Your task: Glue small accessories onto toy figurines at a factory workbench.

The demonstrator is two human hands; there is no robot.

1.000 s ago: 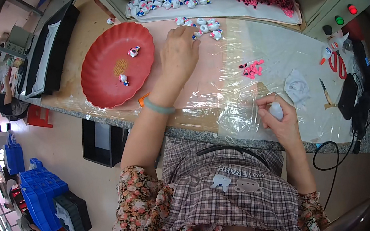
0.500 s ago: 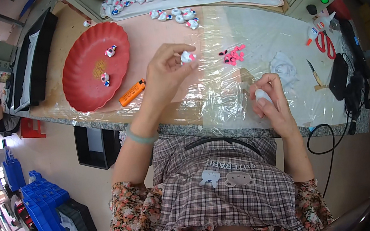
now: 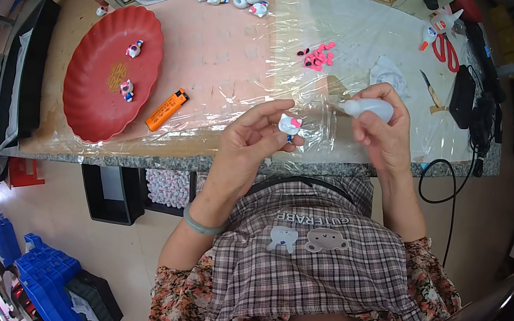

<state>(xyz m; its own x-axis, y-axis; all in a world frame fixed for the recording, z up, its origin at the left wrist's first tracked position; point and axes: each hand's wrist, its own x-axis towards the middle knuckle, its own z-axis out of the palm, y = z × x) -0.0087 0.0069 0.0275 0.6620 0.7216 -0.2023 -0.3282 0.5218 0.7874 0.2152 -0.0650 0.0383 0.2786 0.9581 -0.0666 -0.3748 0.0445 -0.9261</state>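
Note:
Between the thumb and fingers of my left hand is a small white cat figurine with a pink patch on its head and a bit of blue below. My right hand is wrapped round a small white squeeze bottle, its narrow tip pointing left toward the figurine, with a gap between them. Beyond my hands lies a small heap of pink pieces, a few showing dark faces. Two more figurines, one of them a white figurine, lie in a red scalloped dish on the left.
An orange lighter lies beside the dish. Several white figurines sit at the back below a shelf. At right are a crumpled white cloth, a craft knife, red-handled scissors, a glue bottle and black cables.
My left hand has come nearer my body with the figurine, now turned so its pink patch shows. My right hand has tipped the bottle so its nozzle points left. The view has shifted.

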